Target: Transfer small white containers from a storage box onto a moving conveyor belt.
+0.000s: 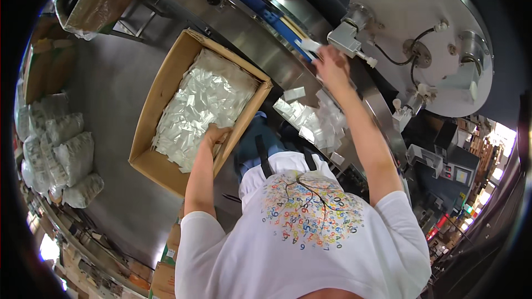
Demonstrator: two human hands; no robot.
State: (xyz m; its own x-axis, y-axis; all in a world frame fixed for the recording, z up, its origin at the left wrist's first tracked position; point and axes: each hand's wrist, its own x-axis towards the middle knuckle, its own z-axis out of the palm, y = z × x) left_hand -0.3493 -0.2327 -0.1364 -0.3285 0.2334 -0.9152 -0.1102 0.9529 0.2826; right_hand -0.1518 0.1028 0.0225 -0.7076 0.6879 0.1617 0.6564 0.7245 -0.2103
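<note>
My white shirt (288, 243) below, feeding sachets from box to machine.
Left hand (215, 134) grasps sachets in the still-full cardboard box (160, 94); right hand (331, 63) pinches one sachet (310, 45) at upper centre; a loose pile (310, 119) waits.

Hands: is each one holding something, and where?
Right hand pinches a small white flat packet by its near end. Left hand reaches among clear packets in the cardboard box; its grip is unclear.

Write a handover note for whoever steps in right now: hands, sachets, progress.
Left hand: down in the cardboard box, on the clear sachets; grip hidden.
Right hand: raised at the blue conveyor, a white sachet at its fingertips.
Done: a loose pile of sachets lies on the steel counter.
Left: the box looks largely full.
</note>
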